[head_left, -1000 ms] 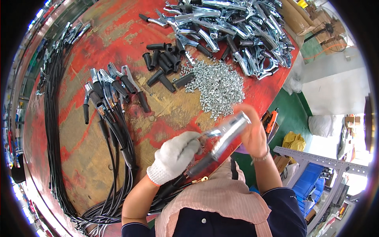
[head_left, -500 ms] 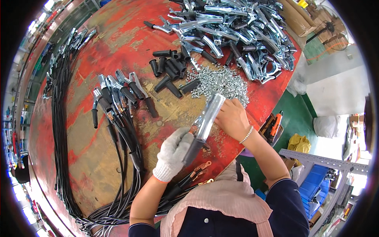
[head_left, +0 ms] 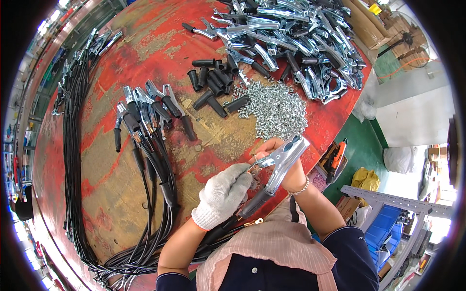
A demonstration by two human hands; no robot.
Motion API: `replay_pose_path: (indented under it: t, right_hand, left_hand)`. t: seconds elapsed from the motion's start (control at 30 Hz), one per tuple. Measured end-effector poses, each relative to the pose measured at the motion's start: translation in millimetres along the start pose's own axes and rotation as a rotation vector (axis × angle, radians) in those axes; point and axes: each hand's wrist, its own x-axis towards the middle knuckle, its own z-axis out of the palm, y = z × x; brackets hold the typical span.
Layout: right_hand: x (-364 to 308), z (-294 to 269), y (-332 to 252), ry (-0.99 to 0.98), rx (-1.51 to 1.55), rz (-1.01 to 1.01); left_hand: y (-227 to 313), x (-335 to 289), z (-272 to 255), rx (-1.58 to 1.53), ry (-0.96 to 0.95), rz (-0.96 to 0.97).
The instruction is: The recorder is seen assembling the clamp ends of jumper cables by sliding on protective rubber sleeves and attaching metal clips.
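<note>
My left hand (head_left: 225,194), in a whitish knit glove, grips a shiny metal cable clamp (head_left: 286,157). A black sleeve (head_left: 254,203) covers one of the clamp's handles, which points down toward my apron. Some copper shows at the gloved fingertips, mostly hidden by them. My bare right hand (head_left: 293,178), with a bead bracelet at the wrist, is partly behind the clamp. Its fingertips are pinched together against the other handle, close to the gloved fingers; whatever small piece they hold is too small to make out. Just beyond lies a heap of small metal screws (head_left: 274,109).
Loose black sleeves (head_left: 213,80) lie left of the screws. A large pile of clamps (head_left: 291,39) covers the table's far right. Clamps with cables (head_left: 145,109) lie at left, beside a long black cable bundle (head_left: 75,145). A copper-coloured lug (head_left: 255,222) sits near my apron.
My right hand has come back from the edge of the screw heap to the clamp. The clamp has swung to the right and turned, showing its jaws and both handles.
</note>
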Motion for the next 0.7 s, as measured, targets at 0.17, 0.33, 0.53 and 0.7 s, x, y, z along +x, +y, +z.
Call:
replay_pose_path:
  t: [0.17, 0.33, 0.53, 0.7]
  right_hand:
    - [-1, -6, 10, -0.14, 0.085, 0.14]
    - [-2, -12, 14, -0.226, 0.285, 0.197]
    - [-15, -11, 1, -0.128, 0.476, 0.273]
    - [-42, -22, 3, -0.118, 0.259, 0.245]
  left_hand:
    - [5, -1, -1, 0.013, -0.031, -0.017]
    - [7, -1, -2, -0.032, -0.046, -0.065]
    - [-9, 3, 4, 0.171, 0.053, 0.248]
    - [-1, 11, 6, 0.802, 0.261, 0.709]
